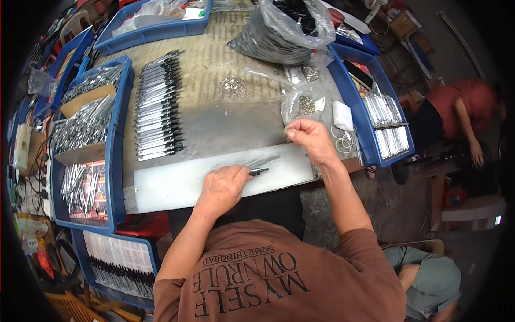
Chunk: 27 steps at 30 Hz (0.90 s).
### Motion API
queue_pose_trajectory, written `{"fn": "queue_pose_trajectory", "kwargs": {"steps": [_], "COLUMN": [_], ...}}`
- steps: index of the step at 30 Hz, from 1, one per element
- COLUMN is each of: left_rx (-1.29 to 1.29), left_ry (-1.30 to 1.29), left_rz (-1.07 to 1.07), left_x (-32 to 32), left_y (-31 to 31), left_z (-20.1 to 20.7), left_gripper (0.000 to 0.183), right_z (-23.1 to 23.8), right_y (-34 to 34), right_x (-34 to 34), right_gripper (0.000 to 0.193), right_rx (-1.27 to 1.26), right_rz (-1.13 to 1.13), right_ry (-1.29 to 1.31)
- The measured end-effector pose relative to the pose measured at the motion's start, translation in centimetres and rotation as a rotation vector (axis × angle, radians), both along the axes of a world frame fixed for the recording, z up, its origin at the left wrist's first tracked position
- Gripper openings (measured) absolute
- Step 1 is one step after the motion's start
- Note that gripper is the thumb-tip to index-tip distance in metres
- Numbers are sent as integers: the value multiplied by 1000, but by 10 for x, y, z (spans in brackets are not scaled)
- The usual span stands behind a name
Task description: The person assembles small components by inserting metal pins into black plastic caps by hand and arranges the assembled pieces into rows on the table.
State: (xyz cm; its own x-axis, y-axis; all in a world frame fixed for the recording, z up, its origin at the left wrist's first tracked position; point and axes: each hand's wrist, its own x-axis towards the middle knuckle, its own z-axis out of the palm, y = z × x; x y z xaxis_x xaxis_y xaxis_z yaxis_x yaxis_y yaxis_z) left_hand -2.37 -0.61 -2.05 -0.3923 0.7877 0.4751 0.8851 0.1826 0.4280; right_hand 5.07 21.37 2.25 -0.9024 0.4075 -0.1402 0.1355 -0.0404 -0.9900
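My left hand (223, 185) is closed around a pen (259, 172) over the white board (171, 185); the pen's black end sticks out to the right and the rest is hidden in my fingers. Raised above the board's right end, my right hand (311, 140) has its fingers pinched together, and whatever they hold is too small or hidden to make out. Just beyond it lies a clear bag of small metal parts (306, 105). Silver and black pens (158, 107) lie in a long neat row left of the middle.
Blue trays of metal pen parts (119, 161) stand at the left, and another blue tray (370, 107) at the right. A large bag of black parts (279, 32) sits at the back. Loose small parts (232, 88) are scattered mid-table. Other people sit at the right.
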Motion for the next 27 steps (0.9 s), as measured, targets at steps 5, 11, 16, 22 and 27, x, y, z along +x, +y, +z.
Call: {"fn": "queue_pose_trajectory", "kwargs": {"steps": [5,11,16,22,27], "left_rx": [68,68,69,61,71], "left_ry": [9,17,-1,-4,-8], "left_rz": [3,-11,-10,-9,-18], "left_x": [0,-1,-2,-1,-2], "left_y": [2,1,0,0,0], "left_z": [-3,-2,-3,-2,-3], "left_gripper": [13,15,16,16,16], "right_z": [-8,-24,-28,-26,-31], "right_y": [-34,-59,-63,-63,-63], "right_x": [9,11,13,16,18], "right_gripper": [9,7,7,7,7], "right_rx": [161,446,631,636,635], "right_rz": [172,207,169,152,136], "right_ry": [48,189,233,200,210]}}
